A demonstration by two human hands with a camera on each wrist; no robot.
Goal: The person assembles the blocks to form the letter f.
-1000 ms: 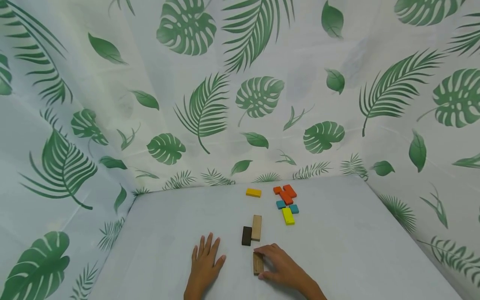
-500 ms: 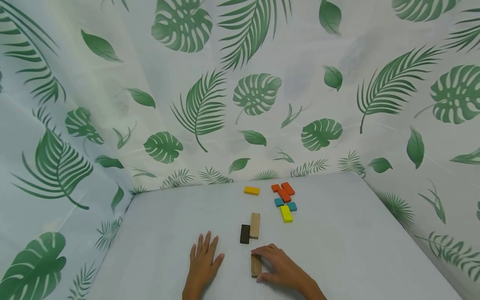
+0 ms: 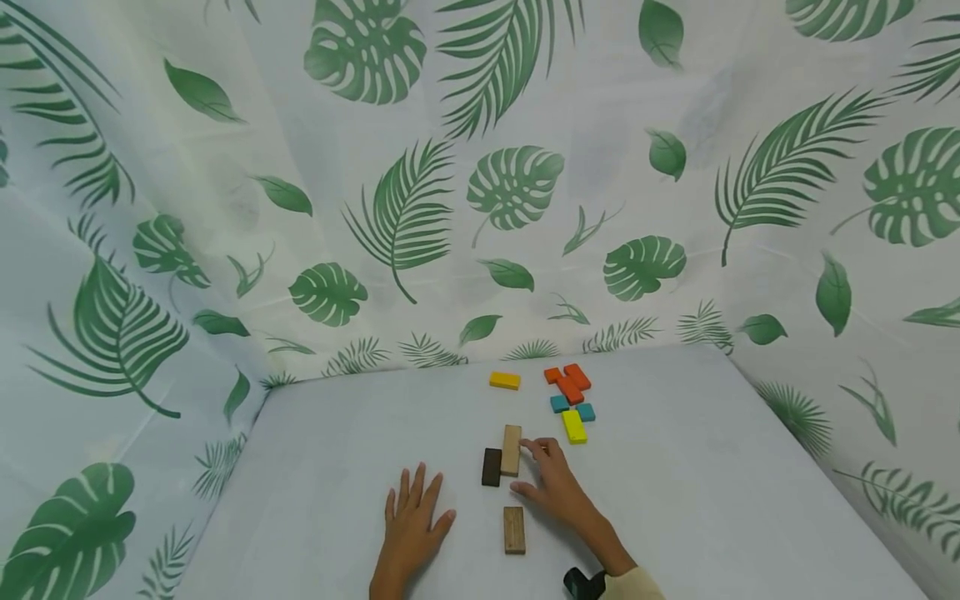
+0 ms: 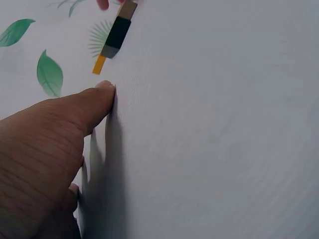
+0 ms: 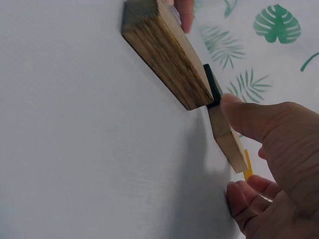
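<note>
In the head view my right hand [image 3: 558,487] reaches to the light wooden block [image 3: 512,451]. Its index fingertip is by that block's right edge and its thumb is off the near end; the right wrist view shows a gap between thumb and curved fingers, with no grip visible. A dark brown block [image 3: 491,467] lies against the light block's left side. Nearer the person lies a medium-brown wooden block [image 3: 514,531], its grain plain in the right wrist view. My left hand [image 3: 411,533] rests on the white surface with fingers spread, holding nothing.
Farther back lie a yellow-orange block [image 3: 505,380], several red-orange blocks [image 3: 571,389], two teal blocks [image 3: 559,403] and a bright yellow block [image 3: 574,426]. White leaf-printed sheeting [image 3: 420,325] stands behind and at both sides of the white surface [image 3: 675,483].
My right hand has left the medium-brown block and moved forward to the light wooden block. The medium-brown block stays on the surface. My left hand has barely moved.
</note>
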